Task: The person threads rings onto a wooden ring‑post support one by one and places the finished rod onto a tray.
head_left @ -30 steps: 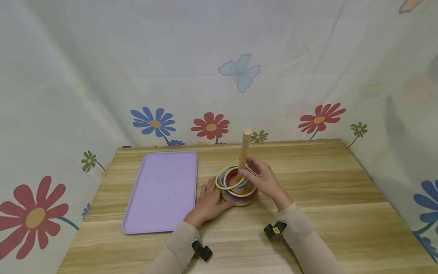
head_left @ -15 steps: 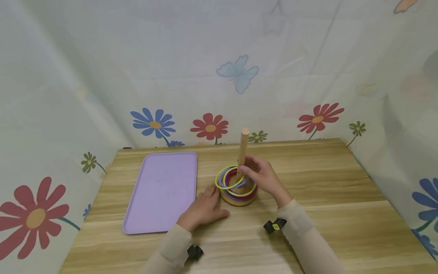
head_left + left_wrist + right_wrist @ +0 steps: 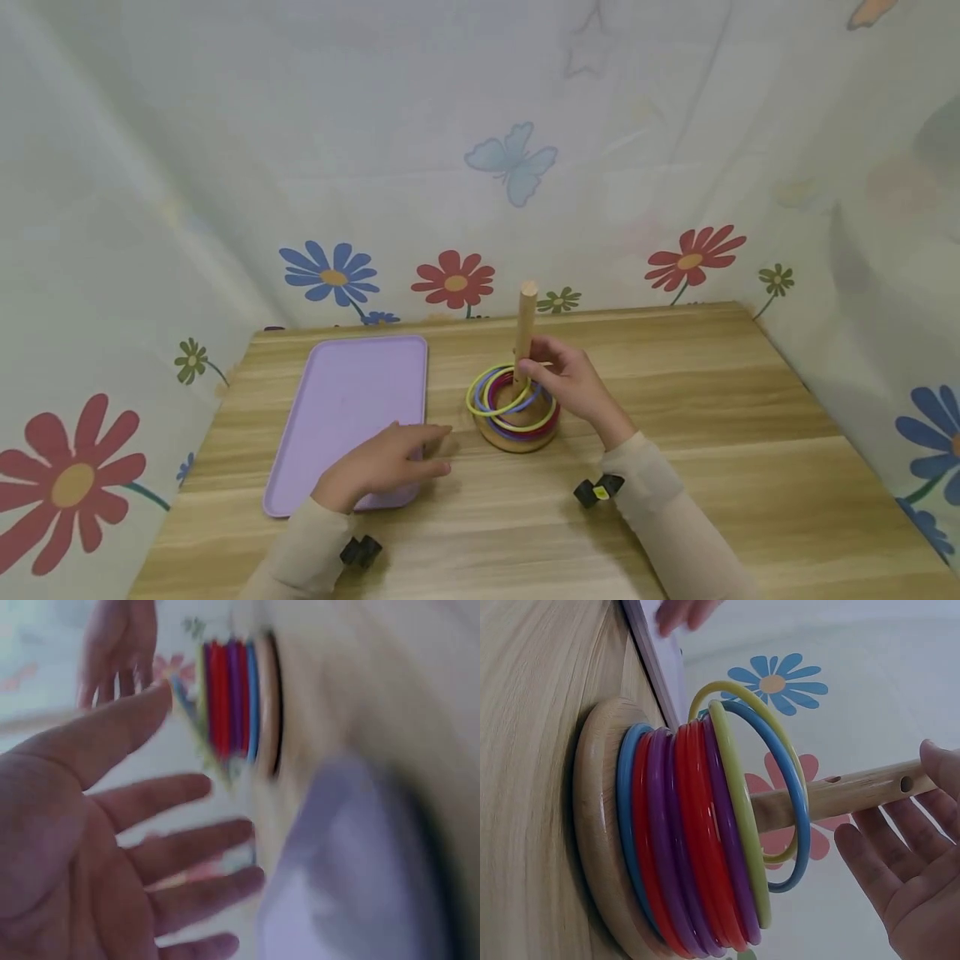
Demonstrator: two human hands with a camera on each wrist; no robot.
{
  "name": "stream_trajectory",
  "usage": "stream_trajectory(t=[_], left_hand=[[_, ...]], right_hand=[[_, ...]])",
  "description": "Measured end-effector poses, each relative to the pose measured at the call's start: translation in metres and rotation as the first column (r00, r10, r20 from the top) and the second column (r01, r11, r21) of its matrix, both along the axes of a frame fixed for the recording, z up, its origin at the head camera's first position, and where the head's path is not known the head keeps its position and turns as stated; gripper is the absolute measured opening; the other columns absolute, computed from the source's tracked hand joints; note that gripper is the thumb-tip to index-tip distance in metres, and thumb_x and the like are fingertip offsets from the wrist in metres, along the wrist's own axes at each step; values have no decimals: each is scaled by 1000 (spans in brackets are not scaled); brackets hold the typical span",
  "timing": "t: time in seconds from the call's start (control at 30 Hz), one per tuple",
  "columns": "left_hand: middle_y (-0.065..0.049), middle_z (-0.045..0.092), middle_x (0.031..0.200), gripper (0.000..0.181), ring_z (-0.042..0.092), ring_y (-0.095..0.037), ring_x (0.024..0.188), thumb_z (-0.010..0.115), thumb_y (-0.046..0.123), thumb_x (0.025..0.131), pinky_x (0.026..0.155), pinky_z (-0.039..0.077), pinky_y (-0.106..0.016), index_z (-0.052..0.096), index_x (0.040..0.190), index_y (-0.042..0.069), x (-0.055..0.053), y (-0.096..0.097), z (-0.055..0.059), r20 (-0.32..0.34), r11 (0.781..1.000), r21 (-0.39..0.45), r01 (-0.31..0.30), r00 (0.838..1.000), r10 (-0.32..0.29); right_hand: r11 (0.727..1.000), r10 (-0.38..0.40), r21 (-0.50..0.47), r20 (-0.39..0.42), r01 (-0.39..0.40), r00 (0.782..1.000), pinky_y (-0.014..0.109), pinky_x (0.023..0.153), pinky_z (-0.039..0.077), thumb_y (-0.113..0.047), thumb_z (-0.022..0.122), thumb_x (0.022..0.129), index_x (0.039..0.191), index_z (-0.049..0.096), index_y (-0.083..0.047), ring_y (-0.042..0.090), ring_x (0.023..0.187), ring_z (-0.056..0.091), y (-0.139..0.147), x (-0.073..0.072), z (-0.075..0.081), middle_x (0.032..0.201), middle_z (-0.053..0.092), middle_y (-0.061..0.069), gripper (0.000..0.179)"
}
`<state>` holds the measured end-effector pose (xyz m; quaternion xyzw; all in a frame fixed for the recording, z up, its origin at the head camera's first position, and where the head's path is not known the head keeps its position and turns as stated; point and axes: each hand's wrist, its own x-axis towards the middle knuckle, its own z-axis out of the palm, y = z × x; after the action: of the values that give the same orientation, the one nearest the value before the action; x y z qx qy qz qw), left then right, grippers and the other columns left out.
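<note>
A wooden ring-toss stand has an upright peg (image 3: 527, 317) with holes along it and a round base (image 3: 594, 795). Stacked around the peg are several rings (image 3: 694, 840) in blue, red, purple and green-yellow. On top, a blue ring (image 3: 802, 817) and a yellow ring (image 3: 739, 690) lean at a slant. My right hand (image 3: 573, 383) pinches the peg just above the rings, thumb on the near side. With fingers spread, my left hand (image 3: 382, 460) hovers over the lower right corner of the lilac tray (image 3: 360, 383), holding nothing.
The tray lies left of the stand on the wood-grain table (image 3: 675, 392). A pale curtain (image 3: 375, 200) printed with flowers and a butterfly hangs behind the table and along both sides.
My left hand has left the stand's base and moved left and toward me, over the tray's corner. My right hand stays at the peg; the rings look the same.
</note>
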<state>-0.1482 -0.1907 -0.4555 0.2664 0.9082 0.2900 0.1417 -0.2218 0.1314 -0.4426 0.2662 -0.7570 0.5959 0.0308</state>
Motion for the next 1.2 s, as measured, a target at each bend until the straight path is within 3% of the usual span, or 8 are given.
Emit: stream_trajectory(t=[0.2,0.33,0.53,0.63,0.73,0.93,1.1,1.2], left_hand=[[-17,59,150,59,53,-42,140,72,37,102,113,44,-62,59,150,5,-10,-60,10,-139,987,52,-151,978,157],[-24,51,156,74,48,-50,141,75,43,99,112,42,-68,49,157,5,-19,-106,3,-210,955,46,-293,932,296],[-37,31,163,96,30,-60,146,76,46,97,113,30,-77,26,167,5,-29,-158,-10,-226,887,64,-458,859,460],[-39,28,163,95,31,-63,144,75,43,99,110,32,-79,23,167,3,-34,-171,-15,-200,862,75,-501,840,505],[-39,24,164,95,31,-66,142,74,41,100,109,32,-80,19,168,4,-39,-176,-17,-142,852,78,-518,840,524],[-36,12,169,104,19,-65,149,72,45,100,114,24,-80,4,171,12,-43,-187,-29,11,853,61,-519,855,519],[-36,8,169,107,11,-61,153,72,53,98,118,19,-77,1,172,20,-40,-196,-42,162,849,47,-527,842,514],[-35,10,170,101,11,-60,153,71,48,100,118,22,-75,6,172,19,-38,-199,-47,198,846,66,-529,838,509]], right_hand=[[1000,2,6,-11,-2,1000,38,93,61,-6,68,103,132,65,5,35,110,70,2,2,0,120,72,22,31],[1000,0,8,-29,0,1000,37,92,61,-3,68,102,131,65,6,33,109,70,0,2,-3,119,73,21,30],[1000,19,-3,-52,-19,998,36,91,61,-2,67,103,130,64,8,34,108,71,-3,3,-5,118,73,21,29],[1000,14,-14,-44,-15,999,34,88,62,-2,67,103,129,65,8,34,108,71,-3,2,-6,118,73,21,29],[1000,4,-11,-39,-4,999,34,87,63,-2,67,103,128,65,8,35,108,72,-3,2,-7,118,73,21,28],[1000,5,-13,-23,-5,1000,35,89,63,-4,66,103,129,65,7,34,108,71,-4,3,-7,118,73,21,28],[1000,8,-17,-16,-8,1000,35,89,62,-4,66,104,130,65,5,33,109,71,-4,3,-9,119,73,21,27],[1000,1,-19,-18,-1,1000,35,90,62,-3,66,104,130,65,5,33,109,70,-5,3,-9,119,72,21,27]])
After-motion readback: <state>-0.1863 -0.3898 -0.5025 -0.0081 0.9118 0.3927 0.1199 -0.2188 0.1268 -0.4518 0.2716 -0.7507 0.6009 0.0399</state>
